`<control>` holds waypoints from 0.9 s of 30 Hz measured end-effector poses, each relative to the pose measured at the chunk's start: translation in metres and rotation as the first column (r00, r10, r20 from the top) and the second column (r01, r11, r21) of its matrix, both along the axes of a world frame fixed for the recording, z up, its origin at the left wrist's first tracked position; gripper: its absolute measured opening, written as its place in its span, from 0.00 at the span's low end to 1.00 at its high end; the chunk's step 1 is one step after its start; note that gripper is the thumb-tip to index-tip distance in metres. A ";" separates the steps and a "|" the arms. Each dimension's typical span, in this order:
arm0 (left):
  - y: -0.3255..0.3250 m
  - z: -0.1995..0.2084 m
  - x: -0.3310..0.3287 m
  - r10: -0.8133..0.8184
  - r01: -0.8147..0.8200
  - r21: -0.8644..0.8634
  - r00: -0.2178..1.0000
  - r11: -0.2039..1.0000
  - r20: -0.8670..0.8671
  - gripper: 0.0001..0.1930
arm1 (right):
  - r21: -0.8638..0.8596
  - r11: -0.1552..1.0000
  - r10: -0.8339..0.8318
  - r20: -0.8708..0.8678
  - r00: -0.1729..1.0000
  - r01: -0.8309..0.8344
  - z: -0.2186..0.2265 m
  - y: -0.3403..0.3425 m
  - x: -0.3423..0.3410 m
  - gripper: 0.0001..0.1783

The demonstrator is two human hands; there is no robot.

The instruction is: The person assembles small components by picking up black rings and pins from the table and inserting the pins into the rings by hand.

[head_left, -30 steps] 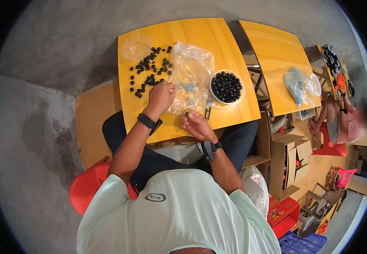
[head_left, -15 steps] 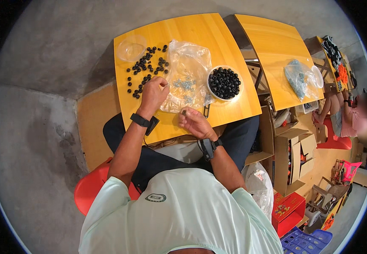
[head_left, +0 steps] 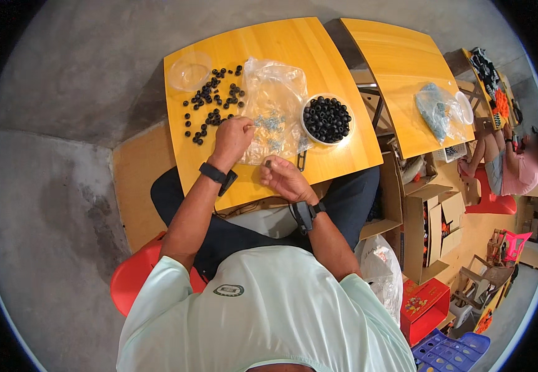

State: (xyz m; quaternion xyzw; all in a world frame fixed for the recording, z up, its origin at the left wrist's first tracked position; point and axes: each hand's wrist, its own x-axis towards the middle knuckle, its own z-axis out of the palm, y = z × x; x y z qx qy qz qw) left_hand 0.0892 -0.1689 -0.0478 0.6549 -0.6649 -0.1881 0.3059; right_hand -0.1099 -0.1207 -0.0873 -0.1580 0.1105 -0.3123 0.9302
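My left hand (head_left: 233, 139) is at the left edge of a clear plastic bag (head_left: 275, 80), its fingertips pinched beside the small silvery metal pieces (head_left: 272, 122) on the bag. Whatever lies between those fingertips is too small to make out. Nearer to me, my right hand (head_left: 284, 180) is closed with a small dark piece (head_left: 269, 163) between thumb and fingers. Loose black beadlike parts (head_left: 204, 96) are scattered left of the bag. More black parts fill a round white tub (head_left: 328, 121) on the right.
An empty clear round container (head_left: 189, 71) stands at the table's far left. Near the tub lies a black flat tool (head_left: 302, 161). A second yellow table (head_left: 399, 56) holds a bag of bluish pieces (head_left: 433, 108). Cardboard boxes (head_left: 430, 235) stand right; a person (head_left: 520, 167) sits beyond.
My left hand has moved slightly right, from the loose black parts to the edge of the silvery pieces. My right hand stays almost still with its dark piece.
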 end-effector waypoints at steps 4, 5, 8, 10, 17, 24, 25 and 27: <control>-0.008 -0.006 -0.006 0.029 -0.018 -0.068 0.987 0.998 0.159 0.07 | -0.002 1.000 -0.012 -0.004 1.000 0.012 0.001 0.000 0.000 0.11; -0.009 -0.006 -0.008 0.028 -0.017 -0.067 0.987 0.998 0.159 0.07 | -0.002 1.000 -0.012 0.000 1.000 0.012 0.000 0.000 0.000 0.11; -0.009 -0.005 -0.011 0.063 -0.056 -0.042 0.975 0.998 0.213 0.06 | -0.006 1.000 -0.009 0.012 1.000 0.009 0.000 0.000 0.001 0.11; -0.007 -0.004 -0.012 0.034 -0.018 -0.066 0.969 0.998 0.246 0.06 | -0.010 1.000 -0.009 0.018 1.000 0.010 -0.001 0.000 0.000 0.11; -0.003 -0.005 -0.006 -0.066 0.083 -0.038 0.943 0.996 0.325 0.05 | -0.002 1.000 -0.010 0.027 1.000 0.011 -0.004 0.000 0.001 0.11; 0.005 0.012 -0.004 -0.084 0.090 -0.127 0.995 0.988 0.051 0.03 | 0.012 1.000 -0.002 0.020 1.000 0.002 -0.002 0.000 0.000 0.11; 0.010 0.021 -0.004 -0.095 0.085 -0.180 0.994 0.980 -0.048 0.03 | 0.014 1.000 0.000 0.022 1.000 -0.001 -0.001 0.001 0.001 0.11; 0.023 0.038 -0.008 -0.083 0.073 -0.093 0.991 0.993 -0.102 0.03 | 0.028 0.999 -0.019 0.006 1.000 0.019 -0.002 0.000 -0.002 0.11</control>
